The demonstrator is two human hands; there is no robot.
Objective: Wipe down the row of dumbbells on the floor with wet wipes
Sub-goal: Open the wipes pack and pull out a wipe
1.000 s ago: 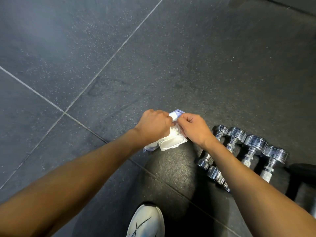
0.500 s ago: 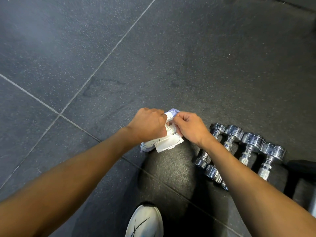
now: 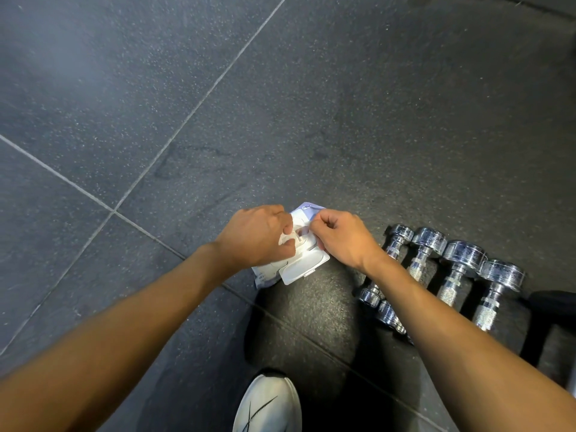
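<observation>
We see a soft white-and-lilac wet-wipe pack held above the floor, its white plastic flip lid swung open toward us. Inside the round opening only white shows, and we cannot tell single wipes apart. Our left hand grips the pack from the left, its fingers curled over the top edge. Our right hand comes in from the right, fingers curled, thumb and forefinger pinching at the opening. Whether a wipe sits between them we cannot tell.

The row of chrome dumbbells lies side by side on the dark speckled rubber floor, just right of the pack and partly under our right forearm. No fingers touch them. A white shoe stands below.
</observation>
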